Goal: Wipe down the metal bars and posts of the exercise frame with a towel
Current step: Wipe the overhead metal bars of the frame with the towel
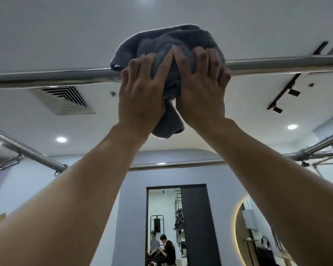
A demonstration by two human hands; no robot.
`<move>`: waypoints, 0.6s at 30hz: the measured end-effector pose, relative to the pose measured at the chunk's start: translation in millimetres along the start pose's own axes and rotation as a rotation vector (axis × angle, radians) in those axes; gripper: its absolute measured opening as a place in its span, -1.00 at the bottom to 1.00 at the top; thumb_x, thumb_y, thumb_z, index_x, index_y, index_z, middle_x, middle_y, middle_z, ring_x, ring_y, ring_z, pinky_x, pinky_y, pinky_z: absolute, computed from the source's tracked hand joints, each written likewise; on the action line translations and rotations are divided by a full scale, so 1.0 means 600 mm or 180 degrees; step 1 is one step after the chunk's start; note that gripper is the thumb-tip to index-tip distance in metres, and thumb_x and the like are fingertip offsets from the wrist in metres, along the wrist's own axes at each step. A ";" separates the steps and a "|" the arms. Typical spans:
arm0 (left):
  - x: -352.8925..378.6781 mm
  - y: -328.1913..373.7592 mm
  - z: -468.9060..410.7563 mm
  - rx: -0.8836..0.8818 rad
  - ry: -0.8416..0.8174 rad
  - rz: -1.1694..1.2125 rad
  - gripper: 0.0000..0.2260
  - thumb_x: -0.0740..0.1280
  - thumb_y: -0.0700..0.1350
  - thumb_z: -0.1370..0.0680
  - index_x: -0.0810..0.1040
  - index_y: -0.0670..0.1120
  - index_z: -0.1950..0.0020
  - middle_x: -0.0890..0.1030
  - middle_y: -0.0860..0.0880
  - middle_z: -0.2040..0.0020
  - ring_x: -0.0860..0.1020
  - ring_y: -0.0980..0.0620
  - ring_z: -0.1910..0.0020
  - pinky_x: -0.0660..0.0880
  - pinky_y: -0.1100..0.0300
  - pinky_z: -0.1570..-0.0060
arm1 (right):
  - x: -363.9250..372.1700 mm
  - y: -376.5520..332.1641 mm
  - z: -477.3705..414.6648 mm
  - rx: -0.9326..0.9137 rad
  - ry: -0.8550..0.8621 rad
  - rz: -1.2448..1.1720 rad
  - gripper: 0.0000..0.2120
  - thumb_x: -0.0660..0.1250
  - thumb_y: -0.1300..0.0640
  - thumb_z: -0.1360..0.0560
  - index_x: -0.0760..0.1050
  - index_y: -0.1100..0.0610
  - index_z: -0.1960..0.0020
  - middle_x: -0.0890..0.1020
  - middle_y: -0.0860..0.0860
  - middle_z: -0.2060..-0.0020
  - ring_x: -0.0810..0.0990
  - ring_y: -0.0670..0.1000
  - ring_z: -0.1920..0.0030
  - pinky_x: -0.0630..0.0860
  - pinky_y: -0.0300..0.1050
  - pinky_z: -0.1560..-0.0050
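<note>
Both hands are raised overhead. The left hand (142,93) and right hand (202,89) each grip the bunched grey terry towel (173,41), fingers curled into the cloth, which is draped over the horizontal polished metal overhead bar (46,76). The wiping step appears to be in progress. The next move likely requires sliding the towel along the bar under steady pressure.

Overhead bar (56,76) runs off both side edges; middle stretch hidden behind towel (173,41), left hand (140,96) and right hand (202,91). Palms face away, so contact with the bar is unseen. Forearms cut at bottom corners. Two people (161,248) in doorway small, blurred. Round mirror (258,237) cut by bottom edge.
</note>
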State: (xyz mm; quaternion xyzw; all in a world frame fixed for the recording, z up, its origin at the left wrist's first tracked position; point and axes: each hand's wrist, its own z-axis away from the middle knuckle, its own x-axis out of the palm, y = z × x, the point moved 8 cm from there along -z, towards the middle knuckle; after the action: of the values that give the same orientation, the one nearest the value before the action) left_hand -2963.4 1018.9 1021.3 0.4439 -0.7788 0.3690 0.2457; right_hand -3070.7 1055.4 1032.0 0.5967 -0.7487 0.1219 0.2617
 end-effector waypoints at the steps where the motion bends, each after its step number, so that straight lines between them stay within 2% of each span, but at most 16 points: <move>1: -0.011 -0.035 0.008 -0.0009 -0.0078 -0.0033 -0.56 0.29 -0.01 -0.57 0.41 -0.07 -0.44 0.52 -0.16 -0.26 0.40 -0.14 -0.21 0.40 0.01 -0.23 | 0.003 -0.037 -0.003 0.0010 0.0005 -0.0056 -0.38 0.05 -0.14 -0.44 0.29 -0.04 -0.48 0.38 0.18 -0.39 0.28 0.25 -0.43 0.23 0.28 -0.34; 7: -0.072 -0.206 0.047 -0.0030 -0.0447 -0.0081 -0.55 0.15 0.01 -0.59 0.38 -0.09 -0.47 0.50 -0.20 -0.27 0.43 -0.22 -0.20 0.37 -0.02 -0.24 | 0.022 -0.219 -0.014 -0.0029 -0.0313 -0.0283 -0.32 -0.08 -0.12 -0.39 0.26 -0.05 -0.49 0.35 0.17 -0.41 0.25 0.24 -0.45 0.19 0.28 -0.34; 11: -0.102 -0.304 0.067 -0.0117 -0.0681 -0.0135 -0.54 0.16 0.01 -0.59 0.38 -0.09 -0.47 0.50 -0.19 -0.27 0.44 -0.23 -0.19 0.40 -0.06 -0.21 | 0.046 -0.320 -0.022 -0.0158 -0.0681 -0.0391 -0.36 0.21 -0.01 -0.47 0.14 -0.06 -0.53 0.24 0.15 -0.46 0.13 0.23 -0.50 0.17 0.29 -0.34; 15: -0.138 -0.413 0.081 -0.0204 -0.0957 -0.0302 -0.57 0.20 -0.08 -0.58 0.39 -0.07 -0.46 0.54 -0.16 -0.22 0.47 -0.26 -0.09 0.49 -0.13 -0.07 | 0.056 -0.430 -0.035 -0.0125 -0.0602 -0.0570 -0.45 0.17 0.13 -0.50 0.24 -0.01 -0.49 0.32 0.13 -0.42 0.20 0.22 -0.48 0.19 0.30 -0.30; 18: -0.170 -0.499 0.084 -0.0248 -0.1428 -0.0685 -0.54 0.19 -0.18 -0.60 0.30 -0.03 -0.52 0.52 -0.17 -0.26 0.47 -0.28 -0.15 0.48 -0.17 -0.03 | 0.068 -0.518 -0.049 -0.0143 -0.0814 -0.0953 -0.48 0.23 0.13 -0.53 0.24 -0.03 -0.47 0.29 0.07 -0.43 0.15 0.16 -0.50 0.14 0.27 -0.36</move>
State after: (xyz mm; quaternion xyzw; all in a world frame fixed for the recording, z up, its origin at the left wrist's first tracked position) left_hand -2655.4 930.7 1025.1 0.5851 -0.7757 0.2027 0.1215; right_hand -2772.0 956.0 1038.1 0.7060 -0.6813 -0.0119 0.1930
